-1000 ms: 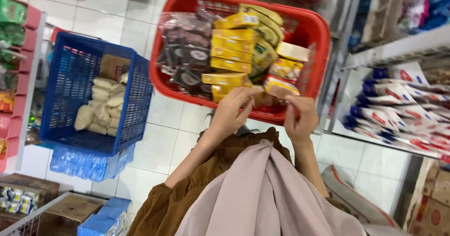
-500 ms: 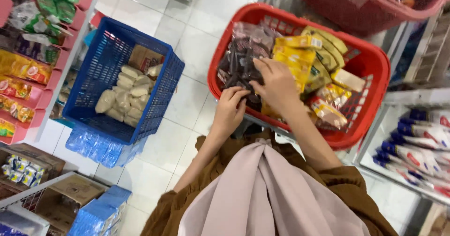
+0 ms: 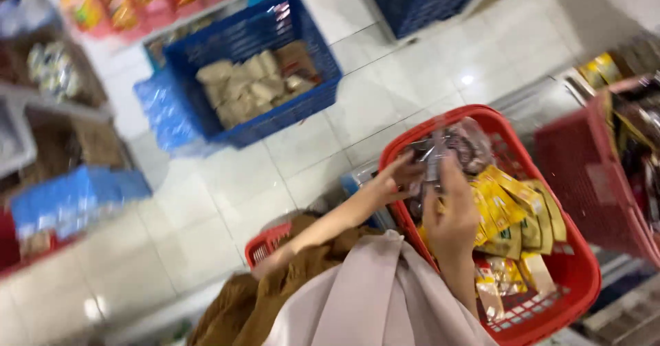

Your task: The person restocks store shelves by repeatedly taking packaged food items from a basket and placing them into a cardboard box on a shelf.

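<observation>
**Both hands gripping clear snack packets above a red basket**

Right hand (image 3: pixel 450 212) is curling around a crinkly, see-through plastic packet (image 3: pixel 440 155) of dark round snacks, fingers closed on its lower edge. Left hand (image 3: pixel 399 177) is reaching in from a brown sleeve and pinching the same glossy bundle from the side; blur is hiding the exact fingertip contact. Both hands are hovering over the near end of a red plastic basket (image 3: pixel 581 277), an oval tub with slotted walls. More dark snack packets (image 3: pixel 471 146) are lying at its far end. Flat yellow foil pouches (image 3: pixel 512 208) are standing in a row along the middle, just beside the right hand, and paler sachets (image 3: pixel 498 284) are lying at the near end. A pale scarf (image 3: pixel 375 298) is hanging below the arms. Beyond the hands, across white glossy floor tiles (image 3: pixel 227 181), a blue lattice crate (image 3: pixel 254 78) is holding beige, pillow-shaped bags (image 3: pixel 244 88). A second red basket (image 3: pixel 591 181) is sitting at the right edge, touching the first.
</observation>
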